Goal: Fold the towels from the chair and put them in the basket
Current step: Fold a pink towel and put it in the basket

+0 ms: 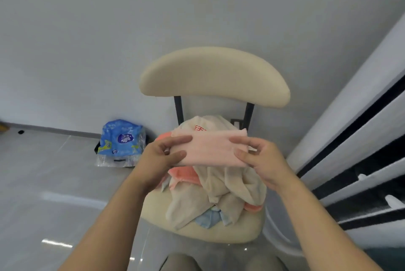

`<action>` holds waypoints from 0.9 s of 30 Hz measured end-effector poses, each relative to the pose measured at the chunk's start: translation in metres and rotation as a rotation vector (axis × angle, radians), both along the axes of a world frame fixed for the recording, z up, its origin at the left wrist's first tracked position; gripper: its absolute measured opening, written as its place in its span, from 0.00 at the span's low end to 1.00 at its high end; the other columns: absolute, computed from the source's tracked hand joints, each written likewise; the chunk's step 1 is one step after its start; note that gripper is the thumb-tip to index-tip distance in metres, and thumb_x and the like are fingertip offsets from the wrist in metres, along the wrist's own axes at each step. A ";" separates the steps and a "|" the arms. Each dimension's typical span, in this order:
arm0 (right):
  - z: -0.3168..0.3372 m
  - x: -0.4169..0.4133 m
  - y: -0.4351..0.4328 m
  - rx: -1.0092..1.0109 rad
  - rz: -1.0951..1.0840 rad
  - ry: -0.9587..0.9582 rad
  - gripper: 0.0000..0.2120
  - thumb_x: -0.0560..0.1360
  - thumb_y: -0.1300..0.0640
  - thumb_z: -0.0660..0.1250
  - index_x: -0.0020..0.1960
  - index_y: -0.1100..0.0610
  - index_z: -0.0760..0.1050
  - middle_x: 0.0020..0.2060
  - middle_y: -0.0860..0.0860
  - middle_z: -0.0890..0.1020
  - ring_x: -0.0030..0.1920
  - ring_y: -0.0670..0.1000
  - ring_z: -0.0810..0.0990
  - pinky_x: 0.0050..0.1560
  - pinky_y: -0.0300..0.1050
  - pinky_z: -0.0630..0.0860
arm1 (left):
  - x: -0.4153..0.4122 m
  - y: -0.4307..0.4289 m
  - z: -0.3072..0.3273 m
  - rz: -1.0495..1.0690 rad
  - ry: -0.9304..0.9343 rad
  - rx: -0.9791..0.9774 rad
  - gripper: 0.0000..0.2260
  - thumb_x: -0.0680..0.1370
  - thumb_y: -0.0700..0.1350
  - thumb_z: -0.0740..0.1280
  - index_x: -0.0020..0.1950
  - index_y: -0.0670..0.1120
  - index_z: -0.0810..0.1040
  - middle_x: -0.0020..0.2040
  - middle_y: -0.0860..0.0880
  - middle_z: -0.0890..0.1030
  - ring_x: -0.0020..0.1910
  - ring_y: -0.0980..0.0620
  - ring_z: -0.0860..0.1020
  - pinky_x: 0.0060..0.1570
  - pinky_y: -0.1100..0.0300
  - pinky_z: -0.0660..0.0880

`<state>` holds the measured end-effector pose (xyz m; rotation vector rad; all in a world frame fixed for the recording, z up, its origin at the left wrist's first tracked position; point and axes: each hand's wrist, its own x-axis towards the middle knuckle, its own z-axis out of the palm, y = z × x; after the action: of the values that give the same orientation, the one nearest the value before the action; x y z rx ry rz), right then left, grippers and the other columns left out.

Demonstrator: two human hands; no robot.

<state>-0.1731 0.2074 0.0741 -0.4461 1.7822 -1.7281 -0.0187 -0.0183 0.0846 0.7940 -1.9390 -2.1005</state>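
Note:
I hold a pale pink towel (210, 148), folded into a narrow strip, level above the chair. My left hand (163, 157) pinches its left end between thumb and fingers. My right hand (260, 159) pinches its right end the same way. Below it, on the cream chair seat (241, 230), lies a heap of towels (221, 192): beige ones on top, coral ones at the left and right, a light blue one at the front. No basket is in view.
The chair's cream backrest (214, 75) stands against a grey wall. A blue plastic package (121, 142) sits on the glossy floor left of the chair. A white unit with dark slots (359, 161) runs along the right. My knees (221, 263) are at the bottom edge.

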 end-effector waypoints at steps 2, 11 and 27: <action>0.028 0.004 -0.006 -0.013 0.004 -0.091 0.14 0.75 0.67 0.73 0.53 0.50 0.87 0.58 0.57 0.84 0.50 0.50 0.85 0.51 0.42 0.81 | 0.005 -0.005 0.031 0.009 -0.026 0.054 0.18 0.77 0.30 0.69 0.58 0.50 0.87 0.59 0.47 0.85 0.53 0.50 0.83 0.54 0.55 0.80; 0.265 0.045 -0.046 0.058 0.148 -0.201 0.15 0.75 0.67 0.73 0.57 0.50 0.86 0.59 0.54 0.85 0.54 0.53 0.84 0.58 0.50 0.80 | 0.076 -0.021 0.272 0.202 -0.113 0.188 0.16 0.76 0.30 0.71 0.57 0.48 0.86 0.56 0.42 0.84 0.48 0.47 0.83 0.53 0.49 0.83; 0.455 0.173 -0.189 -0.172 0.268 0.047 0.17 0.73 0.66 0.72 0.60 0.56 0.84 0.57 0.55 0.86 0.51 0.54 0.84 0.57 0.51 0.80 | 0.237 -0.144 0.454 0.268 0.149 -0.050 0.16 0.75 0.33 0.74 0.54 0.53 0.88 0.52 0.46 0.87 0.46 0.50 0.83 0.55 0.55 0.81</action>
<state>-0.0005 0.0189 0.5290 -0.7675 1.5307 -1.6958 0.2186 -0.1625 0.5386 0.8118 -1.6980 -1.8894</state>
